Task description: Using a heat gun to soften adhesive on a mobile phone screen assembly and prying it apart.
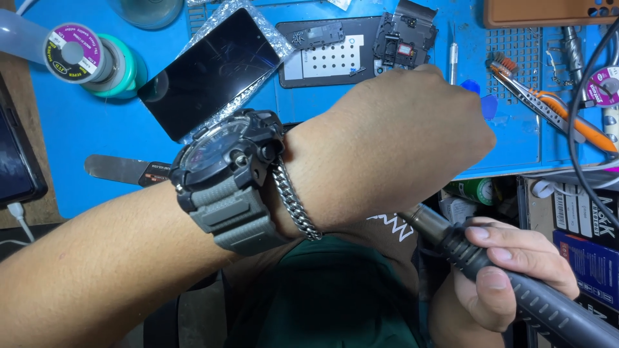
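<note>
My left hand [400, 135] fills the middle of the head view, seen from its back, fingers curled under and out of sight; whatever it may hold is hidden. A grey-strapped black watch [225, 174] and a steel chain bracelet [293, 200] sit on that wrist. My right hand [516, 270] at the lower right grips a black ribbed pen-shaped tool [516, 290], whose metal tip points up-left and disappears under my left hand. Behind, on the blue mat [97, 135], lie a black phone screen [213, 71] on bubble wrap and an opened phone body [335, 55].
Solder spools [80, 55] stand at the back left. A metal pry blade [122, 171] lies under my left wrist. Tweezers with an orange grip [548, 106], a small brush, a black cable [580, 142] and boxes [590, 238] crowd the right side. A dark phone [16, 154] lies at the left edge.
</note>
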